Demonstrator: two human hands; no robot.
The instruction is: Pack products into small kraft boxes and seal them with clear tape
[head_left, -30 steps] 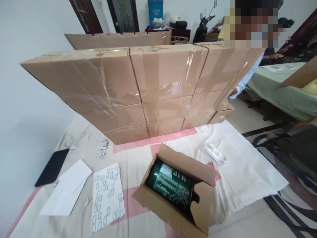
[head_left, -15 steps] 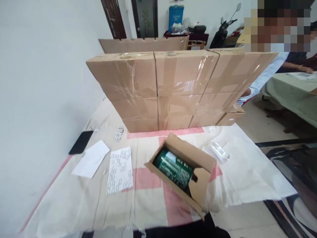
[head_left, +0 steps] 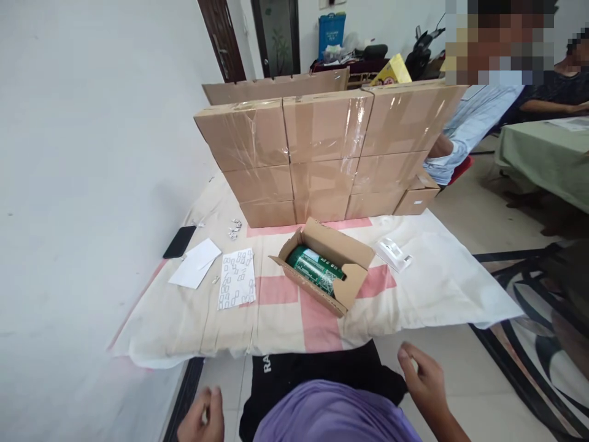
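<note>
Two bare hands have come into view low in the head picture, where none showed a moment ago. The left hand point(head_left: 202, 417) and the right hand point(head_left: 424, 376) sit on either side of the person's purple top point(head_left: 331, 414), both short of the cloth-covered surface point(head_left: 170, 334) and touching nothing on it. The fingers of each are curled in loosely, the thumb drawn up to the forefinger around a small gap; nothing shows between them.

The open cardboard carton point(head_left: 317, 297) lies turned at a slant near the middle of the surface, flaps spread, with a printed green canister point(head_left: 313, 267) on its side inside. It looks the same as half a second earlier, only smaller and higher in the picture because the camera has drawn back. My reading is that the contents are not being worked on at this instant: both hands are free and apart from the carton.

Behind it stands a taped stack of cardboard boxes point(head_left: 321, 184); above its far edge a yellow box point(head_left: 392, 70) has newly appeared, near a co-worker's pale blue sleeve point(head_left: 488, 120). Left of the carton lie a sheet with drawn rectangles point(head_left: 236, 279), plain white papers point(head_left: 196, 265) and a flat black object point(head_left: 179, 242); to its right, a white plastic-looking item point(head_left: 394, 255), too small to identify.
</note>
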